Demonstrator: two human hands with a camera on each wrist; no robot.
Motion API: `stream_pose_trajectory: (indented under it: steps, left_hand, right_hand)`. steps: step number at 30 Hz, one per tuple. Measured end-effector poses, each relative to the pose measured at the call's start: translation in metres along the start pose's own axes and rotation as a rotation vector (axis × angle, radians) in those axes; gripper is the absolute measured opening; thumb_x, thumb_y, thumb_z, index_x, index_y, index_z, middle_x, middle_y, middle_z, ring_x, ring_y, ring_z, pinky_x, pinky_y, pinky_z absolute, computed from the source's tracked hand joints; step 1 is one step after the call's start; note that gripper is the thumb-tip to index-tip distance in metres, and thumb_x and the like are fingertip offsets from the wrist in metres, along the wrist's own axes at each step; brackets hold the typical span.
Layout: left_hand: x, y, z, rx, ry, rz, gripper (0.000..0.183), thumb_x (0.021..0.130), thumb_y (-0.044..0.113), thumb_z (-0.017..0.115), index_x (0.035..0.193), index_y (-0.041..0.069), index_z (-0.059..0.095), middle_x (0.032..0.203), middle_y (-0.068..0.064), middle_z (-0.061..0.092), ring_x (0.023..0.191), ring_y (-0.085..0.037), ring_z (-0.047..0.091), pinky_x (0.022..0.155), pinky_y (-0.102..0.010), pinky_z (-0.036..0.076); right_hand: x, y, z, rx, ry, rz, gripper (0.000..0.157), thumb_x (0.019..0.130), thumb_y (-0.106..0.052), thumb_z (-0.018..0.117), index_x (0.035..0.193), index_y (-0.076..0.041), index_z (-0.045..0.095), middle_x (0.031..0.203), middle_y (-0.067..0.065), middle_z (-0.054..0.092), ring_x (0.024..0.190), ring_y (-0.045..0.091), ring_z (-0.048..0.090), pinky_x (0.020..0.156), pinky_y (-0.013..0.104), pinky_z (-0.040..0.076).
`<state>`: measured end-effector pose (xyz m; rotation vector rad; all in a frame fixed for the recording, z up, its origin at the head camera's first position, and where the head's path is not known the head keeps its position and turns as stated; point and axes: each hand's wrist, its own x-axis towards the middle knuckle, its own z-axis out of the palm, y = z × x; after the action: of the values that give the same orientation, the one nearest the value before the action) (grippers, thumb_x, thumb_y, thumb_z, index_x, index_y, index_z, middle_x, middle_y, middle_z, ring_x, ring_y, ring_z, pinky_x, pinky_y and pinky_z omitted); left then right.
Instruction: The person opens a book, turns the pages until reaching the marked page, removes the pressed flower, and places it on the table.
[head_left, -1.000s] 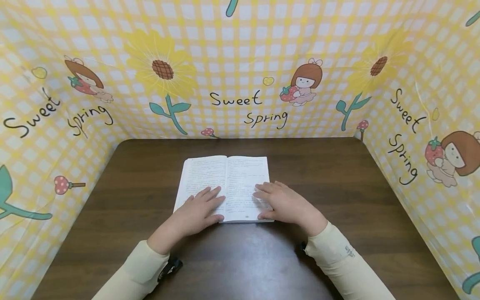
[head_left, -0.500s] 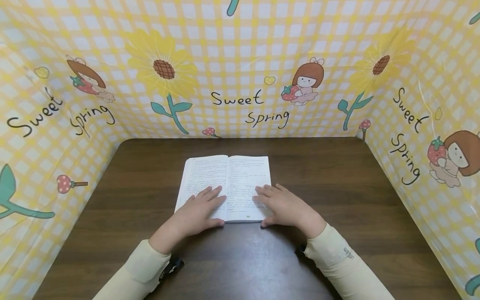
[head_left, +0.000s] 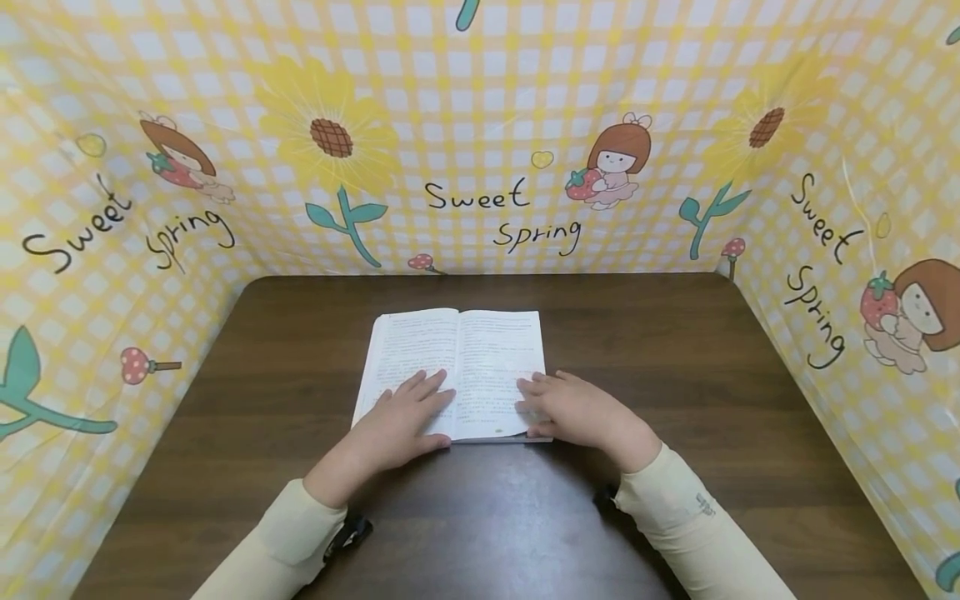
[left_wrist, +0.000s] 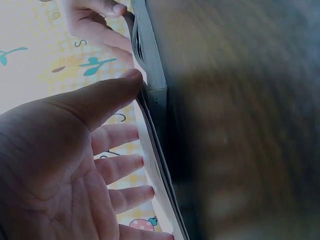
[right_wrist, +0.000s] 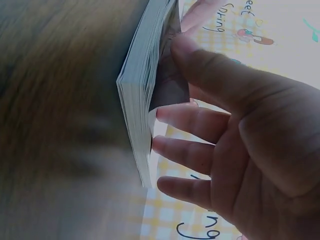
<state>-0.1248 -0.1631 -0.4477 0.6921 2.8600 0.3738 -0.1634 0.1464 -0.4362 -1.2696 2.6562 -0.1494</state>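
An open book (head_left: 495, 354) with printed white pages lies on the dark wooden table (head_left: 637, 325). My left hand (head_left: 399, 427) rests flat on the left page, fingers spread, its thumb (left_wrist: 112, 97) along the lower edge near the spine. At the lower right corner, my right hand (head_left: 588, 415) pinches a page (right_wrist: 171, 85) between thumb and index finger. That page's corner is bent up from the page block (right_wrist: 137, 80), as the right wrist view shows. The other right fingers extend over the book's right edge.
Yellow checked cloth (head_left: 480, 108) with flowers, cartoon figures and lettering walls in the table at the back and both sides. Dark devices (head_left: 348, 533) are strapped at the wrists below the cream sleeves (head_left: 277, 542).
My right hand has drawn its thumb up from the book's lower edge, and the right page's lower corner now lifts. The left hand stays on the left page.
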Motion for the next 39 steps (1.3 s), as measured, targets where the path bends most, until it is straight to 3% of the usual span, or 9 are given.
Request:
stream_pose_trajectory:
  steps: [5, 8, 10, 12, 15, 20, 25, 30, 39]
  left_hand:
    - [0.002, 0.002, 0.002, -0.004, -0.004, -0.011, 0.071, 0.093, 0.047, 0.073, 0.153, 0.017, 0.051, 0.167, -0.008, 0.031, 0.154, -0.038, 0.026, 0.107, -0.077, 0.031]
    - [0.003, 0.002, 0.001, 0.0, -0.004, -0.016, 0.071, 0.092, 0.046, 0.074, 0.152, 0.017, 0.051, 0.167, -0.008, 0.032, 0.154, -0.038, 0.027, 0.107, -0.076, 0.032]
    - [0.003, 0.002, 0.0, -0.004, -0.007, -0.018, 0.071, 0.092, 0.046, 0.075, 0.152, 0.016, 0.052, 0.167, -0.009, 0.033, 0.154, -0.039, 0.027, 0.107, -0.076, 0.032]
    - [0.002, 0.002, 0.0, 0.0, -0.013, -0.025, 0.071, 0.092, 0.046, 0.075, 0.152, 0.017, 0.052, 0.167, -0.008, 0.033, 0.154, -0.039, 0.028, 0.107, -0.076, 0.032]
    - [0.002, 0.001, 0.001, 0.006, -0.014, -0.023, 0.071, 0.091, 0.046, 0.075, 0.152, 0.016, 0.052, 0.166, -0.009, 0.034, 0.154, -0.039, 0.028, 0.107, -0.076, 0.033]
    - [0.005, 0.0, 0.0, 0.007, 0.006, -0.005, 0.07, 0.092, 0.045, 0.075, 0.152, 0.018, 0.051, 0.166, -0.009, 0.034, 0.153, -0.04, 0.028, 0.106, -0.077, 0.033]
    - [0.003, 0.006, 0.001, 0.004, 0.025, -0.024, 0.068, 0.091, 0.044, 0.076, 0.15, 0.018, 0.054, 0.165, -0.011, 0.035, 0.153, -0.042, 0.027, 0.105, -0.078, 0.032]
    - [0.004, 0.01, 0.004, 0.01, 0.072, -0.045, 0.067, 0.091, 0.049, 0.075, 0.146, 0.016, 0.058, 0.166, -0.017, 0.032, 0.153, -0.046, 0.024, 0.106, -0.08, 0.029]
    - [0.007, 0.017, 0.008, -0.008, 0.096, -0.086, 0.075, 0.083, 0.059, 0.079, 0.143, 0.018, 0.061, 0.168, -0.019, 0.026, 0.155, -0.047, 0.018, 0.106, -0.083, 0.021]
  right_hand:
    - [-0.002, 0.001, -0.002, -0.084, 0.045, -0.086, 0.012, 0.094, -0.02, 0.075, 0.105, -0.022, 0.079, 0.137, 0.009, 0.067, 0.13, 0.033, 0.061, 0.106, 0.061, 0.045]
    - [-0.003, 0.0, -0.004, -0.084, 0.069, -0.104, 0.015, 0.09, -0.014, 0.078, 0.101, -0.023, 0.081, 0.13, 0.007, 0.071, 0.124, 0.028, 0.066, 0.102, 0.057, 0.05]
    - [-0.003, 0.0, -0.005, -0.082, 0.094, -0.115, 0.014, 0.089, -0.01, 0.078, 0.094, -0.023, 0.081, 0.112, 0.001, 0.078, 0.105, 0.02, 0.073, 0.095, 0.049, 0.054]
    - [-0.003, 0.0, -0.005, -0.088, 0.123, -0.136, 0.014, 0.088, -0.008, 0.077, 0.086, -0.023, 0.078, 0.091, -0.007, 0.075, 0.082, 0.01, 0.067, 0.084, 0.039, 0.054]
    - [-0.003, 0.001, -0.005, -0.085, 0.153, -0.135, 0.02, 0.089, -0.006, 0.074, 0.079, -0.023, 0.072, 0.069, -0.013, 0.058, 0.061, 0.009, 0.045, 0.072, 0.032, 0.047]
    - [-0.005, 0.005, -0.007, -0.086, 0.244, -0.119, 0.021, 0.087, -0.003, 0.071, 0.08, -0.023, 0.073, 0.064, -0.018, 0.06, 0.054, 0.01, 0.04, 0.071, 0.033, 0.048]
    - [-0.005, 0.006, -0.011, -0.15, 0.357, -0.176, 0.018, 0.087, -0.005, 0.074, 0.083, -0.023, 0.075, 0.07, -0.018, 0.066, 0.058, 0.008, 0.049, 0.068, 0.03, 0.047]
    - [-0.007, 0.005, -0.018, -0.188, 0.429, -0.186, 0.014, 0.089, -0.012, 0.076, 0.081, -0.023, 0.071, 0.068, -0.02, 0.06, 0.061, 0.004, 0.053, 0.072, 0.03, 0.051]
    - [-0.008, -0.002, -0.024, -0.267, 0.555, -0.247, 0.026, 0.085, 0.004, 0.069, 0.085, -0.021, 0.065, 0.073, -0.018, 0.062, 0.071, 0.002, 0.062, 0.08, 0.031, 0.052]
